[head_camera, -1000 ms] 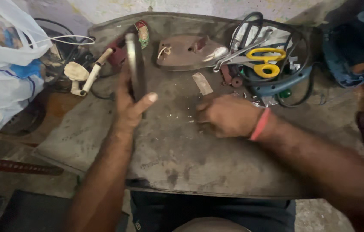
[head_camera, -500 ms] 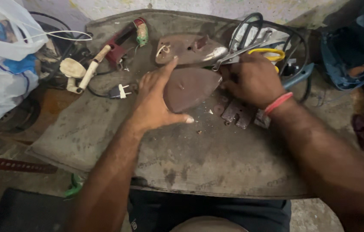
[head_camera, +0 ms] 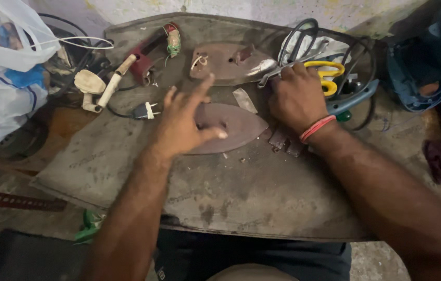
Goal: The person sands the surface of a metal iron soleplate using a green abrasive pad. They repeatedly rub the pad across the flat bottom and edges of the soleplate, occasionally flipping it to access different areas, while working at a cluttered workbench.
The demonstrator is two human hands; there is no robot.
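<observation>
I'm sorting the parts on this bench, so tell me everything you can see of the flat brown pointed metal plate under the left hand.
The flat brown iron-shaped metal plate lies flat on the worn grey work board, its pointed tip aimed right. Its surface looks dull, rusty and scuffed, with a small dark hole near the middle. The left hand covers its left part, thumb resting on it. The right hand is close by, not touching.
</observation>
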